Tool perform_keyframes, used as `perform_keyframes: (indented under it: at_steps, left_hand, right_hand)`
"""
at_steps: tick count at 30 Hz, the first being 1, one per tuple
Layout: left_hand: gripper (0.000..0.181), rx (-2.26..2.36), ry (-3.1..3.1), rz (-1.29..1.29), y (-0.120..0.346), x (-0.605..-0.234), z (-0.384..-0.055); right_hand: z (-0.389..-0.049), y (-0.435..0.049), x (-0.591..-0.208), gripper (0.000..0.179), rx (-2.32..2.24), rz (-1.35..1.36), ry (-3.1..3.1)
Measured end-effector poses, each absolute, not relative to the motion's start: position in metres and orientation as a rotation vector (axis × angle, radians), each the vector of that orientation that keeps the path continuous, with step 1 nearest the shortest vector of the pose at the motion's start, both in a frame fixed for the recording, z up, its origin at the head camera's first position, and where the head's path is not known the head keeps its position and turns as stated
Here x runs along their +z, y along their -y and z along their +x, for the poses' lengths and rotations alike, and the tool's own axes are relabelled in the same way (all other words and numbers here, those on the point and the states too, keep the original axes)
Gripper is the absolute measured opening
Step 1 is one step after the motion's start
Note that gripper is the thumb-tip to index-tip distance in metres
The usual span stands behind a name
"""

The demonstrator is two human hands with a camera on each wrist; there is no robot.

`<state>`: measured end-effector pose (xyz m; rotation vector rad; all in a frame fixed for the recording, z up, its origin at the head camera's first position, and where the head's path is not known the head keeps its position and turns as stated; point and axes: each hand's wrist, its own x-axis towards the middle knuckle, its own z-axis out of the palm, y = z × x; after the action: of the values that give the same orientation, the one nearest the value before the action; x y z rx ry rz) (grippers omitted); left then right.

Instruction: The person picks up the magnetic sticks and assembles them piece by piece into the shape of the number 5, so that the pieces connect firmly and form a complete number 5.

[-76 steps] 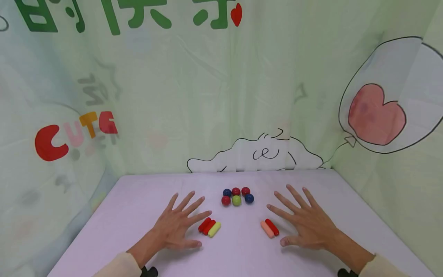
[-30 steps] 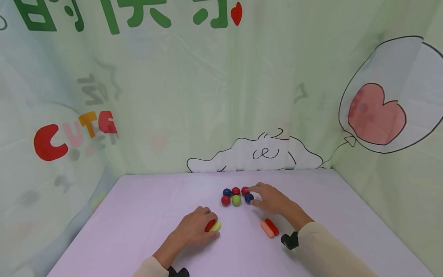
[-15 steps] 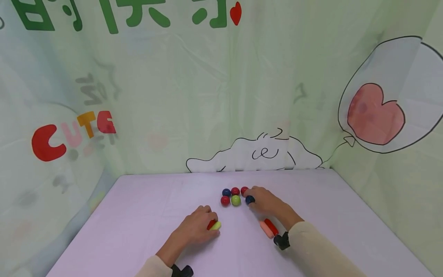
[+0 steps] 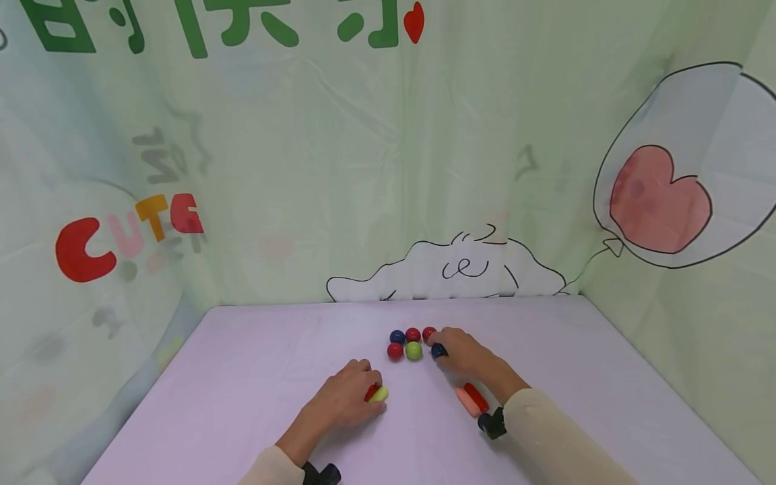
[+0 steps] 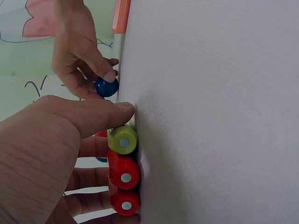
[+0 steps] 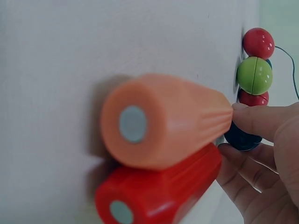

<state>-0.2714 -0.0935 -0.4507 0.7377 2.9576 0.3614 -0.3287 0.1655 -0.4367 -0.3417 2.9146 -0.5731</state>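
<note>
My left hand (image 4: 345, 397) rests on the table, curled round a row of three short ridged rods. In the left wrist view, the thumb lies along the yellow-green rod (image 5: 123, 141), with two red rods (image 5: 125, 173) below it and the fingers behind them. Each rod has a pale disc in its end. My right hand (image 4: 471, 356) pinches a dark blue ball (image 5: 107, 87) between thumb and fingers, at the right end of the ball cluster. A red ball (image 4: 428, 334) sits right at its fingertips. Close beside the ball are a green ball (image 4: 414, 351) and a red ball (image 4: 413, 335).
Farther left in the cluster are another blue ball (image 4: 397, 337) and a red ball (image 4: 395, 351). An orange rod (image 4: 467, 402) and a red rod (image 4: 476, 397) lie side by side near the right wrist. Printed cloth (image 4: 364, 168) walls the pale table's (image 4: 254, 357) back and sides.
Both hands, spread flat at first, have moved inward. The left has curled round the three rods; the right has reached forward to the balls and closed on the blue one, shifting it slightly.
</note>
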Motion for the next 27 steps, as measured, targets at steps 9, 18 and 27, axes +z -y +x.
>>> perform_keyframes:
  at_steps: [9, 18, 27]
  left_hand:
    - [0.033, 0.395, -2.967, 0.730, 0.094, -0.453, -0.270]
    - [0.032, 0.523, -2.974, 0.672, 0.096, -0.460, -0.269]
    - [0.031, 0.695, -3.015, 0.714, 0.099, -0.482, -0.274]
  right_hand:
    - [-0.327, -0.167, -0.440, 0.041, -0.620, -0.298, -2.943]
    - [-0.319, -0.171, -0.432, 0.036, -0.708, -0.369, -2.977]
    - [-0.306, -0.172, -0.426, 0.037, -0.747, -0.418, -3.005]
